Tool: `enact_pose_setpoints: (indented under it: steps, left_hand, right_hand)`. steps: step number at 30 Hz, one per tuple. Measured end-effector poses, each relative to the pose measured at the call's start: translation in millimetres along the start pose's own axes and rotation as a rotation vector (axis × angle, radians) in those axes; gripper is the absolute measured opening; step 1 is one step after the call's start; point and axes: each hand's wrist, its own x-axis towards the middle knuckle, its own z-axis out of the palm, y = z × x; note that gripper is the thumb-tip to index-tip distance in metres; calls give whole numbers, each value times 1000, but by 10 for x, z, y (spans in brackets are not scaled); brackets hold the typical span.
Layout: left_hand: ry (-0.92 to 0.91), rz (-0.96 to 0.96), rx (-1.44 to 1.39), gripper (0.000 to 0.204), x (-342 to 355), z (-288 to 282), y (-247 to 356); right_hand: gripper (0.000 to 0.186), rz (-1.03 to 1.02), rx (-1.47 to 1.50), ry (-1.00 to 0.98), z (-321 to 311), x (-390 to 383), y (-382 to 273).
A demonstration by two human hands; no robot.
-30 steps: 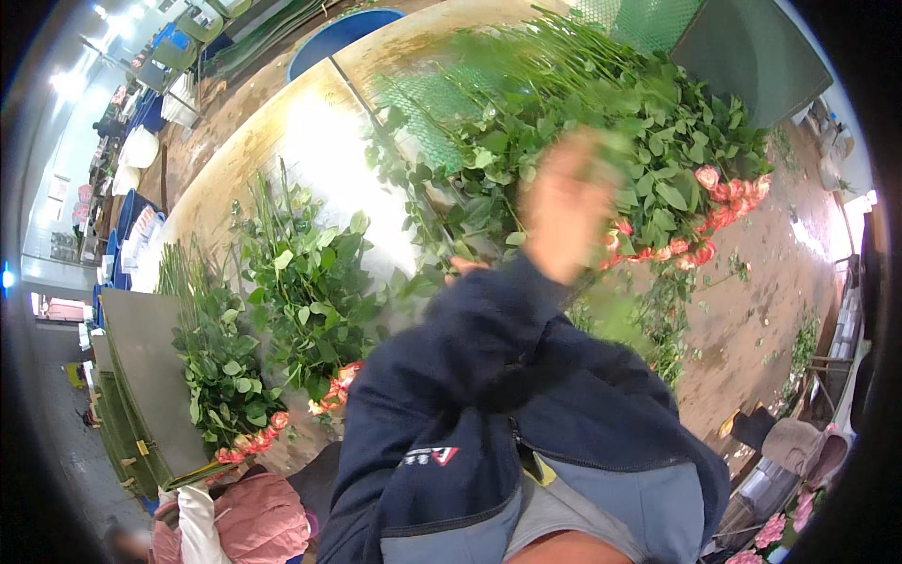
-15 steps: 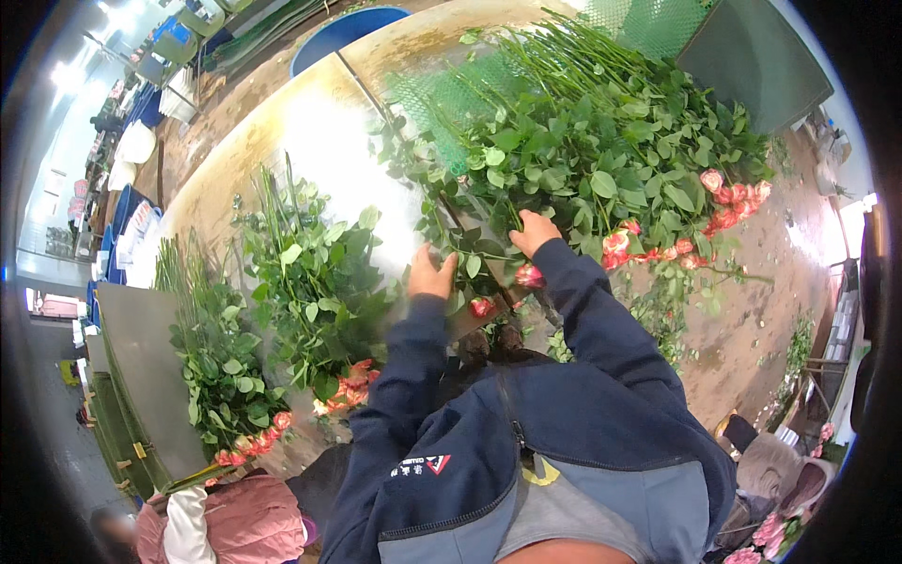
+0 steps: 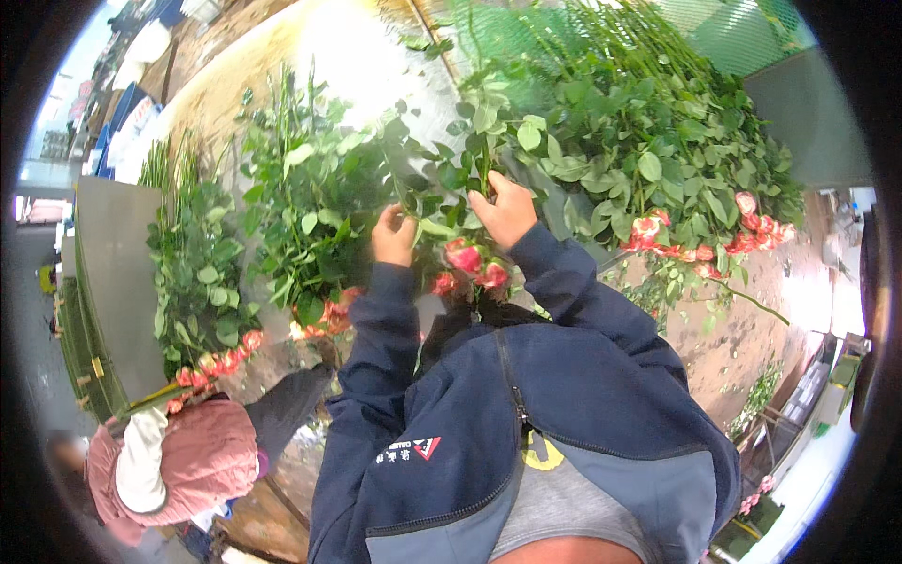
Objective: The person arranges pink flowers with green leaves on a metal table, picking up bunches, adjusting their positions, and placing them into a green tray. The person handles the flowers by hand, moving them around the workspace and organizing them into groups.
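Observation:
My left hand (image 3: 394, 240) pinches at a leafy rose stem in the middle of the bench, its fingertips partly behind leaves. My right hand (image 3: 503, 211) grips leafy stems a little higher and to its right. Several pink-red roses (image 3: 462, 256) hang just below and between my hands, their stems running up through the foliage. A bunch of leafy roses (image 3: 310, 216) lies left of my left hand, with another bunch (image 3: 202, 263) farther left. A larger pile (image 3: 658, 150) lies to the right, its red and cream heads toward me.
The metal bench (image 3: 329, 47) has green mesh (image 3: 752, 38) at the back right and a grey panel (image 3: 117, 282) at the left. Another person in a pink garment (image 3: 193, 456) is at the lower left. Cut leaves lie on the brown floor (image 3: 770, 310) at the right.
Both hands, first blurred and overlapping, came apart among the middle stems. The view has since shifted, and several rose heads now show between my hands, closer together than before.

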Motion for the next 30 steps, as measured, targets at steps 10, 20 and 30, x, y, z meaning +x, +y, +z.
enact_pose_setpoints:
  steps: [10,20,30]
  left_hand:
    - [-71,-10,327,37,162,-52,-360]
    - [-525,-171,-252,32,-45,344,309]
    - [-313,-128,-139,33,170,0,-423]
  right_hand:
    - [34,119,-331,-158,621,-69,435]
    - [38,-126,-116,-319,222,-178,-88]
    - [37,231,422,-440,767,57,230]
